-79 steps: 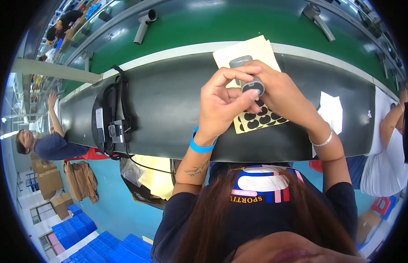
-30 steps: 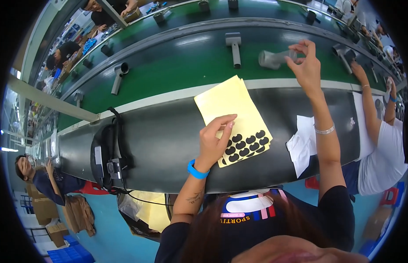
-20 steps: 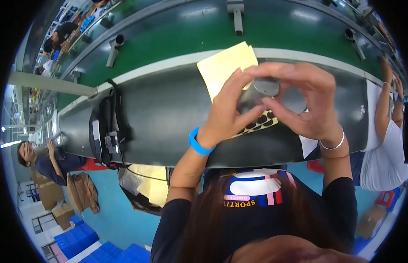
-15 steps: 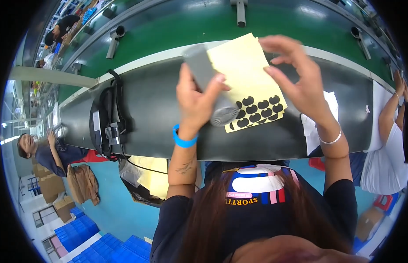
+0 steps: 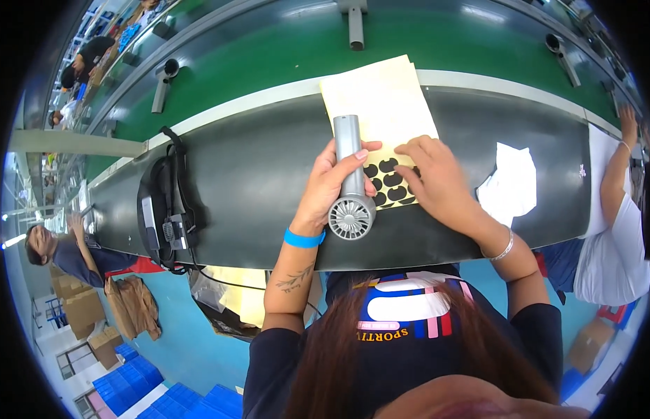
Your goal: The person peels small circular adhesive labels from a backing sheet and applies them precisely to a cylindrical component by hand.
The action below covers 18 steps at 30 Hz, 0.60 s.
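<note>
My left hand is wrapped round a grey handheld fan. The fan's round, slatted head points toward me and its handle away, over the left edge of a pale yellow sticker sheet. Black rounded stickers sit in rows at the sheet's near end. Over those stickers is my right hand, thumb and fingers curved and apart, with the tips at the sheet. No item shows between them. Part of the sticker rows is hidden under both hands.
The dark worktop carries a black strapped bag at left and a crumpled white sheet at right. Beyond the pale rail lies a green surface with grey tubes. Below left is an open box. Other people are at both sides.
The fan has come down nearer me and turned upright in my left hand. My right hand has moved from the sheet's far right edge down to the stickers.
</note>
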{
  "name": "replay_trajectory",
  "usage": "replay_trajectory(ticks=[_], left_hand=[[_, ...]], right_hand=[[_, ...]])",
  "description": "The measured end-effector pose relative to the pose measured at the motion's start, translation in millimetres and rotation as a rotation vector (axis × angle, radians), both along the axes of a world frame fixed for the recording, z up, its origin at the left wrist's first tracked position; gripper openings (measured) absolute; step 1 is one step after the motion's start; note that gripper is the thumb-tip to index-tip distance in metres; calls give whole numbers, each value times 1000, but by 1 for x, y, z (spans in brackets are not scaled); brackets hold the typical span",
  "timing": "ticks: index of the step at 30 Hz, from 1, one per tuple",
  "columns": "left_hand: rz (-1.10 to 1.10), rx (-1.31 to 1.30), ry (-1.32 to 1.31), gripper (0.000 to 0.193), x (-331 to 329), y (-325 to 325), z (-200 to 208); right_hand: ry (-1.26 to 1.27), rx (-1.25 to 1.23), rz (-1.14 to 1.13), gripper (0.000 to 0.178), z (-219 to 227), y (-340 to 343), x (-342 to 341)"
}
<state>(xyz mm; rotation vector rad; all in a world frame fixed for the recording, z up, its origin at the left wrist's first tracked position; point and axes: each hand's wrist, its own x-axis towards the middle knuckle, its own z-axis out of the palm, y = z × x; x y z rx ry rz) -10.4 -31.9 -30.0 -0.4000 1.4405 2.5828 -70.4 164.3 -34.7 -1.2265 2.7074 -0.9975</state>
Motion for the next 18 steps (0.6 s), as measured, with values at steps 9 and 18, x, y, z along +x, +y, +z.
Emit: replay_trajectory(ticks=[9, 18], left_hand=[[32, 35, -9, 37, -3, 5, -9], [18, -32, 25, 38, 1, 4, -9]], right_hand=[[-179, -215, -97, 13, -8, -14, 6], [-479, -325, -36, 7, 0, -1, -6]])
